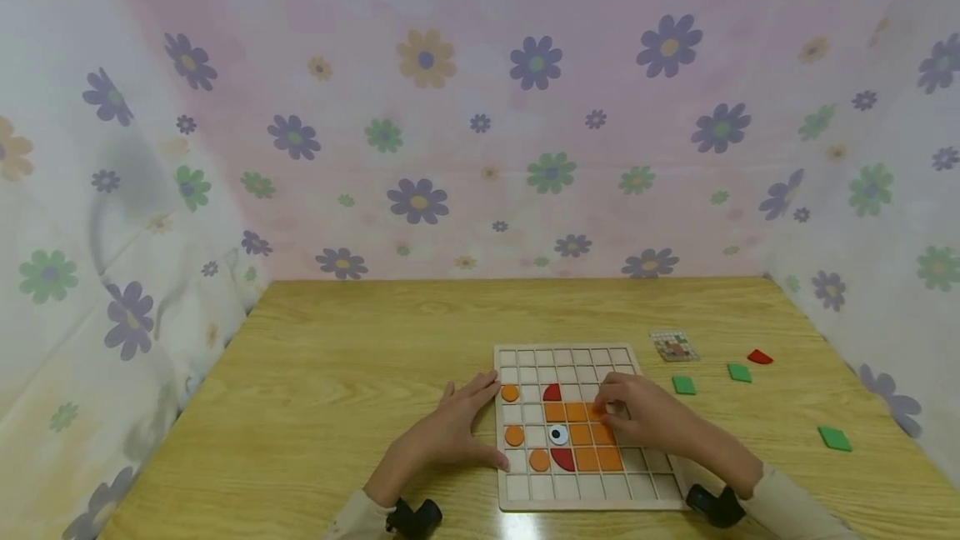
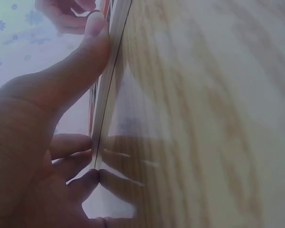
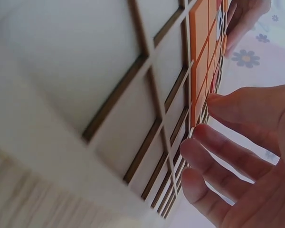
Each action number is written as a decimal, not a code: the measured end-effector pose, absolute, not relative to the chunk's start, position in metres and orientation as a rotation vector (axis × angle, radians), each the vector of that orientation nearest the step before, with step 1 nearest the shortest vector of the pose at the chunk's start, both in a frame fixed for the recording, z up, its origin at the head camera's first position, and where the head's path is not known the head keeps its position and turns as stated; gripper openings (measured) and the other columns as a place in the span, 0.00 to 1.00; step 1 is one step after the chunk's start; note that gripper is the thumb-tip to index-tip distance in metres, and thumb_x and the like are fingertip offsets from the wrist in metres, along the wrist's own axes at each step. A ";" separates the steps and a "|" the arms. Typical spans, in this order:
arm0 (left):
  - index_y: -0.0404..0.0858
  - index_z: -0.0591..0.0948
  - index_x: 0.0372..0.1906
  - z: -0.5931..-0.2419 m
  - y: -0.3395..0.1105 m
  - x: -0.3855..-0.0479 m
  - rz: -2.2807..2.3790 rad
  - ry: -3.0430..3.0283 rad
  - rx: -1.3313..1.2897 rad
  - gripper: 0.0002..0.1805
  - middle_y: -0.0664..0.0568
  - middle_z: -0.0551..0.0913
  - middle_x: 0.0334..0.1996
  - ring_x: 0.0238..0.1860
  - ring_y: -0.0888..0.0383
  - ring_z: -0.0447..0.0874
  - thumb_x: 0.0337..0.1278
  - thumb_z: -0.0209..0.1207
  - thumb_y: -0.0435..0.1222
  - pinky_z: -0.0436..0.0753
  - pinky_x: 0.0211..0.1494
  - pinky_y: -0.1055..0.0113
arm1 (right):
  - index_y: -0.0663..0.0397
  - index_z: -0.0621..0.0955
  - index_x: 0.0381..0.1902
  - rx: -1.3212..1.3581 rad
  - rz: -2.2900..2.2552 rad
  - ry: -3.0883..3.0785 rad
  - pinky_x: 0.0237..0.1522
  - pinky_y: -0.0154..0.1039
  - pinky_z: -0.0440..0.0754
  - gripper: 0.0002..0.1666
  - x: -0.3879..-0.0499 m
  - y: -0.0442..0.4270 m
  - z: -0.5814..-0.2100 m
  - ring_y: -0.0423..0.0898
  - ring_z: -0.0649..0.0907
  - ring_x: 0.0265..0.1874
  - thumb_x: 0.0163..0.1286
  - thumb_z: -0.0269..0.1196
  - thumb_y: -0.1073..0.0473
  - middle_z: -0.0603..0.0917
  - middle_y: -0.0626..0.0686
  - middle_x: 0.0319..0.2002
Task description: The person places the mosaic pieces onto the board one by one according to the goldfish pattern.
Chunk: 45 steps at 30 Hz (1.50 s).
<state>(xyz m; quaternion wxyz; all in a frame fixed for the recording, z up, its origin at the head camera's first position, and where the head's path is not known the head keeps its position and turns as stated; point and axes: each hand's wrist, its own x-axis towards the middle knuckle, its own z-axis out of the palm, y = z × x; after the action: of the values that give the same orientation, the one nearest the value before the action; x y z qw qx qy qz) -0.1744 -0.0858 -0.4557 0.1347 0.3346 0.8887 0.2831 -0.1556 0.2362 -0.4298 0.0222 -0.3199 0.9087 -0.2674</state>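
Observation:
A wooden grid board (image 1: 536, 492) lies on the table. In its cells are orange square tiles (image 1: 587, 459), orange round tiles (image 1: 513, 436), red quarter-round tiles (image 1: 562, 459) and a white eye disc (image 1: 558, 434). My left hand (image 1: 450, 432) rests against the board's left edge, thumb and fingers spread. Above the board's right half, my right hand (image 1: 648, 415) pinches an orange square tile (image 1: 596, 410) at the upper right of the orange block, thumb and index finger close together. In the right wrist view, its other fingers hang loosely bent over the grid.
Right of the board, green tiles (image 1: 684, 385) and a red quarter-round tile (image 1: 760, 357) lie on the wooden table (image 1: 360, 357). A small pattern card (image 1: 674, 346) sits by the board's far right corner. Flowered cloth (image 1: 480, 190) encloses the back and sides.

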 end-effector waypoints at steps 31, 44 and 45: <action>0.37 0.56 0.73 -0.454 -0.087 -0.173 0.828 2.573 0.981 0.59 0.49 0.50 0.74 0.73 0.52 0.46 0.39 0.68 0.60 0.41 0.70 0.39 | 0.52 0.82 0.35 -0.925 -0.796 2.993 0.23 0.32 0.75 0.11 -0.157 0.321 -0.422 0.50 0.81 0.37 0.56 0.68 0.70 0.78 0.69 0.47; 0.38 0.56 0.73 -0.456 -0.087 -0.174 0.818 2.581 0.979 0.59 0.50 0.50 0.74 0.73 0.53 0.46 0.38 0.67 0.62 0.41 0.70 0.39 | 0.55 0.83 0.35 -0.806 -0.690 3.137 0.23 0.34 0.76 0.10 -0.154 0.355 -0.419 0.39 0.77 0.28 0.54 0.68 0.70 0.79 0.49 0.37; 0.38 0.56 0.73 -0.456 -0.087 -0.174 0.817 2.582 0.979 0.59 0.50 0.50 0.74 0.73 0.53 0.46 0.38 0.67 0.62 0.41 0.70 0.39 | 0.55 0.83 0.35 -0.788 -0.672 3.150 0.23 0.34 0.75 0.10 -0.155 0.358 -0.419 0.40 0.77 0.28 0.54 0.69 0.70 0.79 0.50 0.37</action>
<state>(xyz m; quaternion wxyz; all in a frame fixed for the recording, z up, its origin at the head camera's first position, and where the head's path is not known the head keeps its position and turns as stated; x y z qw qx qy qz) -0.1738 -0.0866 -0.4565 0.1305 0.3371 0.8889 0.2814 -0.1548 0.3581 -0.4187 -0.0869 -0.2368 0.9463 -0.2020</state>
